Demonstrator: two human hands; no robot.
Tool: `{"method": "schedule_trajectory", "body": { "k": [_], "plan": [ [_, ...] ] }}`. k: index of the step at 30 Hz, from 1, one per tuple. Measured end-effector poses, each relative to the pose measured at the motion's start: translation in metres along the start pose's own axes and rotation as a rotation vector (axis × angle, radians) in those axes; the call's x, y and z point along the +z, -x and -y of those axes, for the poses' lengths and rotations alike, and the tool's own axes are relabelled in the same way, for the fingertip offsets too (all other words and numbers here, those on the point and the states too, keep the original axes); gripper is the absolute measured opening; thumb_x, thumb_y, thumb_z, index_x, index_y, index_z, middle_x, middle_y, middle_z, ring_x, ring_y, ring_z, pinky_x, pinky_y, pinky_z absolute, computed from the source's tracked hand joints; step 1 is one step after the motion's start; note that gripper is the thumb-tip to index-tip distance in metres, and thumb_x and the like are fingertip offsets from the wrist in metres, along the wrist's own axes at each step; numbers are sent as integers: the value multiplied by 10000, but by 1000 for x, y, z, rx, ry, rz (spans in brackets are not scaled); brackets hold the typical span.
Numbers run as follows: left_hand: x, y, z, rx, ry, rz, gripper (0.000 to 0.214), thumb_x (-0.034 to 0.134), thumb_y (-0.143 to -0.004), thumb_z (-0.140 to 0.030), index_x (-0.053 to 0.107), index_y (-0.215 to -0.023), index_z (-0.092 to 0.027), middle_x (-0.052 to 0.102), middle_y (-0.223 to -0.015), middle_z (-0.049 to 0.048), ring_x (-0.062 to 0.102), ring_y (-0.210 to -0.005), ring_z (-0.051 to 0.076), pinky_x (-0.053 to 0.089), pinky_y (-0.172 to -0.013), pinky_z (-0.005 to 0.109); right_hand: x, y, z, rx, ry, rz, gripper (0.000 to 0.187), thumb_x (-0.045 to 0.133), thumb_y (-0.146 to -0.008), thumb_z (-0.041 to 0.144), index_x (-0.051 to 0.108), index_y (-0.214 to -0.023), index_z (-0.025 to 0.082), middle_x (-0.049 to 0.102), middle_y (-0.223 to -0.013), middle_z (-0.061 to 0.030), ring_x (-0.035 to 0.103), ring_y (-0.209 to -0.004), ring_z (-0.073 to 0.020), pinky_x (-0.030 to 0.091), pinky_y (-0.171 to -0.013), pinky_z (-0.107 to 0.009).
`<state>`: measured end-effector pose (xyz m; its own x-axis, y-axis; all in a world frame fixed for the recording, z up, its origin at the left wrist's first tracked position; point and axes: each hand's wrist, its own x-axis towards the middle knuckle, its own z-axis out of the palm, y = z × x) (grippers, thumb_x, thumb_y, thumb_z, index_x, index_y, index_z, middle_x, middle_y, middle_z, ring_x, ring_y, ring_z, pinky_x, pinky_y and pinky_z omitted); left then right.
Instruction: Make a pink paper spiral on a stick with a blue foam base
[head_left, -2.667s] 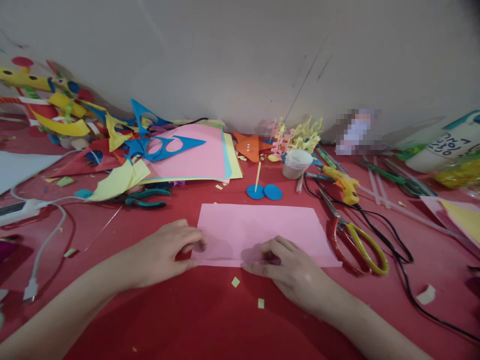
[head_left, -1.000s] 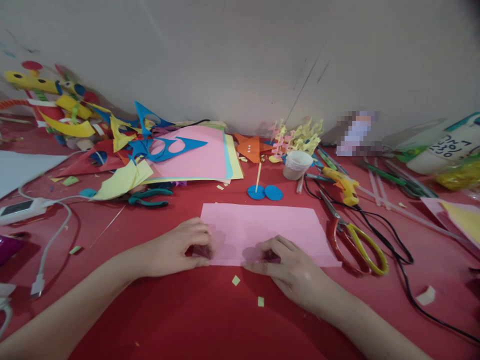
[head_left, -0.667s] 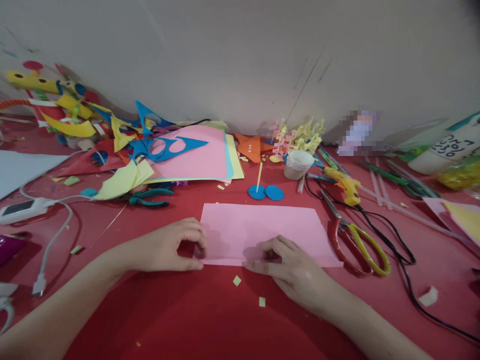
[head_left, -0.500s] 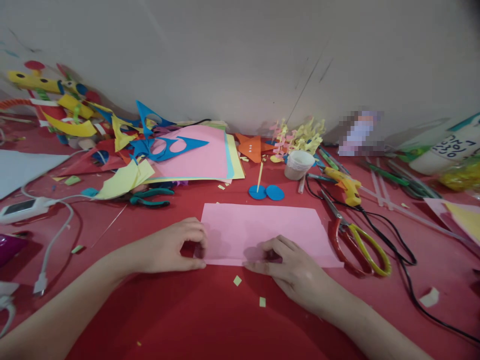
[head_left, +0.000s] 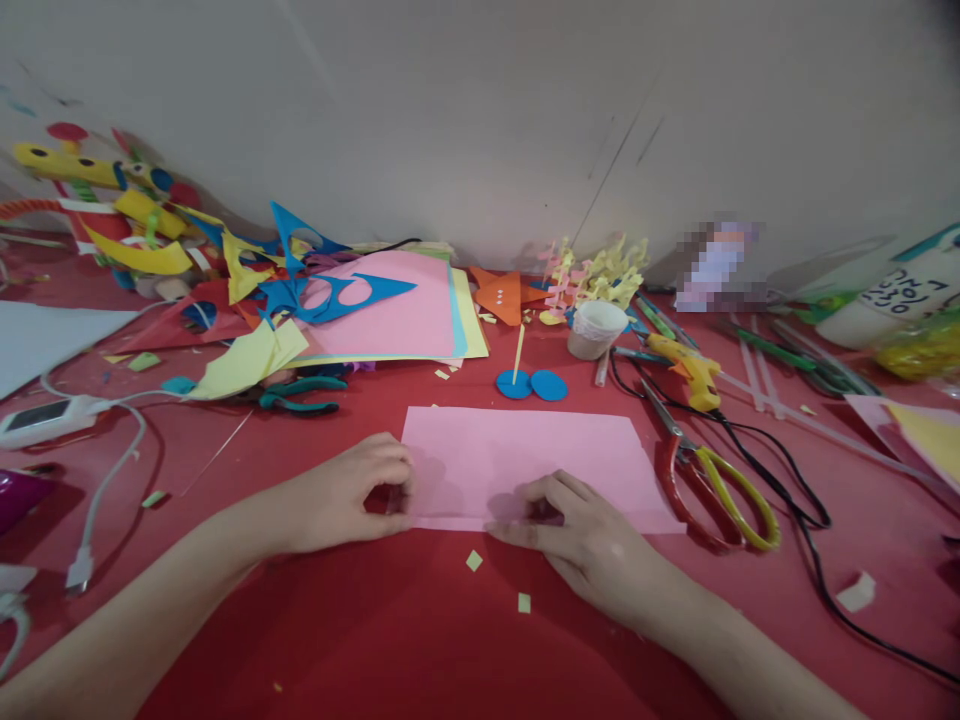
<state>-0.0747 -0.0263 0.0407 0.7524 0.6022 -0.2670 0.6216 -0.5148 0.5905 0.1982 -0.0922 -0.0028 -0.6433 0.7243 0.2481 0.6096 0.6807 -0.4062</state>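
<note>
left hand (head_left: pixel 339 495) has shifted slightly along pink paper (head_left: pixel 517 450), right hand (head_left: pixel 589 535) resting there, each grip spread.

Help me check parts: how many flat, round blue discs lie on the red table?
2, side by side beyond the rectangular pink paper sheet: the left disc, bearing a thin yellow stick, and the right disc. More may hide under papers.

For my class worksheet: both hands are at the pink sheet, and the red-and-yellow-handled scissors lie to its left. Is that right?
Not quite: in the head view, the scissors lie to the right of the pink sheet. The left hand and right hand are indeed at the sheet.
</note>
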Motion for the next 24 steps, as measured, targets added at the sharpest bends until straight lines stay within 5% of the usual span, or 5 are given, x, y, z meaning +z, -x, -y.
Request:
{"method": "schedule_trajectory", "body": {
  "k": [8, 14, 24],
  "plan": [
    [-10, 7, 8, -7, -30, 45, 133, 529, -794, -326, 539, -880, -225, 521, -992, 22, 424, -971, 209, 342, -876, 318, -1, -1, 1, -1, 0, -3, 496, 424, -806, 12, 575, -1159, 327, 543, -913, -68, 485, -835, -179, 483, -706, -335],
    [-25, 15, 7, 29, 34, 125, 275, 496, -767, -161, 529, -1020, -263, 499, -1105, 14, 433, -1054, 196, 322, -933, 310, -1, -2, 0, -11, -5, -16, 490, 421, -800, 9, 588, -1145, 314, 540, -908, -71, 483, -832, -180, 483, -711, -344],
    [18, -9, -17, 23, -13, -156, 148, 594, -745, -319, 526, -813, -206, 541, -899, 16, 444, -917, 203, 367, -837, 324, -1, -2, 1, 2, -39, -19, 477, 414, -810, 7, 601, -1125, 312, 547, -910, -67, 483, -827, -177, 479, -708, -339]
  ]
}}
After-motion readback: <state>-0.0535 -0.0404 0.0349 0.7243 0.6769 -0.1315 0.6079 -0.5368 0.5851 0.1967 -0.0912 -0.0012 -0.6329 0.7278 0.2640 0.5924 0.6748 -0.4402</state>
